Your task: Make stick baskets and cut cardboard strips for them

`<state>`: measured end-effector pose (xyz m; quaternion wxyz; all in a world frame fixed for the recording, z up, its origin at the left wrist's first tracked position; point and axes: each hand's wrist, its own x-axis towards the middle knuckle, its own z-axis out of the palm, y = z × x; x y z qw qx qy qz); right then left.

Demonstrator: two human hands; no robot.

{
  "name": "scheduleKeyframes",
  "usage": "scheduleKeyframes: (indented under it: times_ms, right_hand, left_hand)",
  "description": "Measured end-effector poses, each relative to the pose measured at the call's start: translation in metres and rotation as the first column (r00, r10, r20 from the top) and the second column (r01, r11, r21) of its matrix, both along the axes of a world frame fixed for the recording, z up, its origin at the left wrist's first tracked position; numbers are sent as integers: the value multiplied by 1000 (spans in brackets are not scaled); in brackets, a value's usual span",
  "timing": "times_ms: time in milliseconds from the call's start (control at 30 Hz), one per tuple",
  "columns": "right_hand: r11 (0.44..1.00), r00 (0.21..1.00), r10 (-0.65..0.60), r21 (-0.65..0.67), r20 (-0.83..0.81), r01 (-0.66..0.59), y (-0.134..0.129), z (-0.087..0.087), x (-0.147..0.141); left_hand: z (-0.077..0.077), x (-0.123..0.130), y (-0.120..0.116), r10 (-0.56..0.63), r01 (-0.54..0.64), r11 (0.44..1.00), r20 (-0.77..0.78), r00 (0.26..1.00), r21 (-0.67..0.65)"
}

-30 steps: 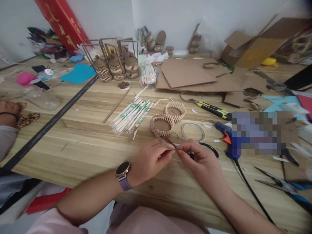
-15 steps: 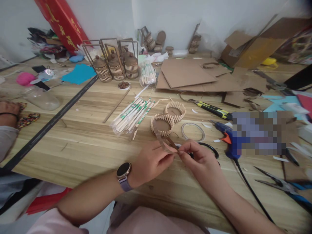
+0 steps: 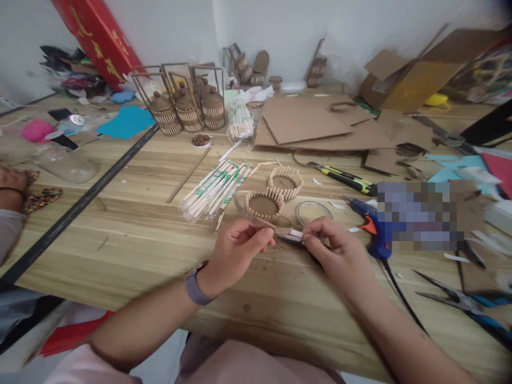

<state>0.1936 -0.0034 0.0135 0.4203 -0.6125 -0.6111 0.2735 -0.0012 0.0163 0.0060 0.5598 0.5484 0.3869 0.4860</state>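
My left hand pinches a thin brown strip, which curls up to the left beside a round base ringed with short wooden sticks. From the strip's right end sticks out a small white piece, pinched between the thumb and forefinger of my right hand. It looks like tape backing paper. Just behind stands a second stick-ringed base. A roll of tape lies beyond my right fingers. Something black under the right hand is mostly hidden.
Packs of wooden sticks lie left of the bases. To the right are a utility knife, a blue glue gun with its cord, and long-nose pliers. Behind stand lidded baskets and cardboard sheets. Another person's hand rests far left.
My hands have moved apart. The white piece now shows between the brown strip and my right fingers. The strip has swung left, off the front stick-ringed base's opening.
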Motion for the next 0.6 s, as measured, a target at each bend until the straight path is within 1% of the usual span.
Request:
scheduleKeyframes:
  times_ms: [67,133,233,333,400,500,533,600]
  right_hand:
    - [995,993,-70,83,90,62,8,-2,12]
    - [984,976,-139,138,169,117,16,-5,26]
    - [965,919,-243,168,309,199,26,-14,44]
    - [951,844,-306,169,441,257,30,-22,53]
    - [948,823,-311,211,475,237,30,-24,54]
    - [927,818,-321,335,478,169,26,-22,48]
    - [916,812,-329,373,481,150,24,-20,45]
    - [898,807,-338,424,485,121,20,-14,39]
  left_hand:
    - [2,0,1,13,-13,1000,26,1000,-15]
    - [5,0,1,1,-1,1000,32,999,-7]
    - [9,-1,-1,-48,47,999,27,998,17]
    - [8,-1,-3,-142,142,990,52,988,12]
    - [6,-2,-3,-225,227,974,100,969,-8]
    - [2,-2,-3,-351,368,928,186,917,-60]
    - [2,-3,-3,-380,406,910,217,899,-87]
    - [2,-3,-1,-397,453,878,289,871,-157]
